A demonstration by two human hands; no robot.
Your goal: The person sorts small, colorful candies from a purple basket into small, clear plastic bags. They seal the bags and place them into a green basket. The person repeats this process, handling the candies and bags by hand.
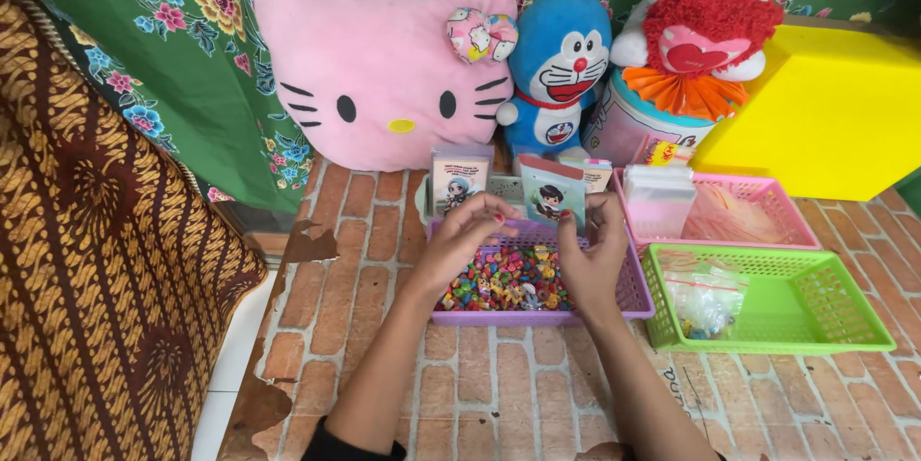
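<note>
Head view: both hands hover over the purple basket (635,300) of coloured beads (507,281) at frame centre. The left hand (464,245) and right hand (590,255) curl their fingers toward each other; whether they pinch anything, I cannot tell. Bead sorting seems underway.

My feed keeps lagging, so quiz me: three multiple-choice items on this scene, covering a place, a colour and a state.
1. Where are both hands?
A. Over the purple basket
B. Over the green basket
C. On the yellow box

2. What colour is the basket at far right, nearest the camera?
A. Pink
B. Green
C. Blue

3. What does the purple basket hold?
A. Nothing
B. Water
C. Many small colourful beads

Answers: 1 A, the left hand and right hand hover above the purple basket. 2 B, the green basket sits right of it. 3 C, the beads cover its floor.
</note>
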